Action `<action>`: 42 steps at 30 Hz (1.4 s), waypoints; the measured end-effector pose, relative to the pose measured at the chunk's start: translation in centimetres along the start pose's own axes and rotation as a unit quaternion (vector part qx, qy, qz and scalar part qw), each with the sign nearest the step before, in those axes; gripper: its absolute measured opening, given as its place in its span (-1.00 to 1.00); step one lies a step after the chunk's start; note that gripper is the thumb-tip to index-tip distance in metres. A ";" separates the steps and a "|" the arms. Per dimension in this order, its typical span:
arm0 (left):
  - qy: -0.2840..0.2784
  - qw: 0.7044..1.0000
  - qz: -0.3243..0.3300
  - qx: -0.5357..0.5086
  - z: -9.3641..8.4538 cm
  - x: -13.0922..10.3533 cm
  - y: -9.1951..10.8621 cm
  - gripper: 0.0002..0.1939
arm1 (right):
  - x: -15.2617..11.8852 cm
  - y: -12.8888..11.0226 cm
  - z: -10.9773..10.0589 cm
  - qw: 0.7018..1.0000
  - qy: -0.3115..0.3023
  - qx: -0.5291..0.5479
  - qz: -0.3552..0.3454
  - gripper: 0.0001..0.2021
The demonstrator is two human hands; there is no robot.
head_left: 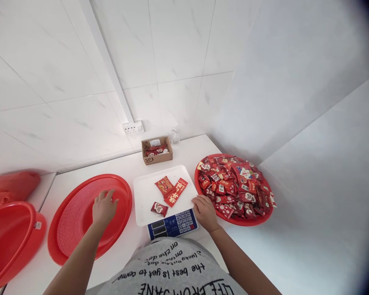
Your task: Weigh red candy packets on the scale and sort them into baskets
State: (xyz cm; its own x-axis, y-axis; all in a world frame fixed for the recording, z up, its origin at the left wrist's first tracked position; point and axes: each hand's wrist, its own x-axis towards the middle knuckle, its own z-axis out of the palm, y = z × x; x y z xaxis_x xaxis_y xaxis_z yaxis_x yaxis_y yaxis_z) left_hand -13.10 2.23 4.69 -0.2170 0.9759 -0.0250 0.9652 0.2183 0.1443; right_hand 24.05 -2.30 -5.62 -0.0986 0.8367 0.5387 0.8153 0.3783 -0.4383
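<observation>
My left hand hovers over a shallow red mesh basket, thumb and fingers apart. A small dark red spot shows by its fingers; I cannot make out what it is. My right hand lies with loosely extended fingers against the right edge of the scale's white tray. On that tray are a red snack packet, a long red packet with pale lettering, and a dark red packet. Below the tray shows the blue keypad panel of the scale.
A round red basket heaped with red packets stands at the right. Behind the scale are a cardboard box holding packets and a clear plastic bottle. A deep red basket and red bag are left. A socket is on the wall.
</observation>
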 end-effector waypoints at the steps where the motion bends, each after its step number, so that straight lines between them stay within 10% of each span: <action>1: 0.006 1.000 0.027 0.000 0.4 -0.4 0.7 -0.58 | 0.0 0.0 0.0 1.000 0.001 0.000 -0.001 -0.76; 8: -0.173 0.923 0.322 -0.119 4.8 -3.9 9.2 -0.66 | 0.0 0.0 0.1 1.000 0.007 -0.006 -0.002 -0.76; 18: -0.201 0.937 0.241 -0.156 5.4 -1.7 11.9 -0.89 | -0.1 0.1 0.2 1.000 0.017 -0.004 -0.004 -0.77; 26: -0.159 0.957 0.213 -0.113 5.7 3.2 15.7 -0.60 | -0.2 0.2 0.4 1.000 0.016 -0.005 -0.006 -0.77; 31: -0.164 0.956 0.221 -0.106 6.7 3.0 16.0 -0.29 | -0.1 0.1 0.4 1.000 0.011 -0.005 -0.002 -0.75; 42: -0.024 0.974 0.087 -0.209 3.5 2.0 10.0 -0.70 | -0.1 0.1 0.2 1.000 -0.002 -0.006 -0.003 -0.75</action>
State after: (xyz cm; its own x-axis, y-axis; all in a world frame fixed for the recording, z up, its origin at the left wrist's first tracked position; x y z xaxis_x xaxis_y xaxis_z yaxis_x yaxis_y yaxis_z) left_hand -3.41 6.41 2.60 -0.0376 0.9993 -0.0092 0.8404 0.0366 0.5407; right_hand 24.04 -2.29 -5.88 -0.1055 0.8356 0.5391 0.8220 0.3784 -0.4257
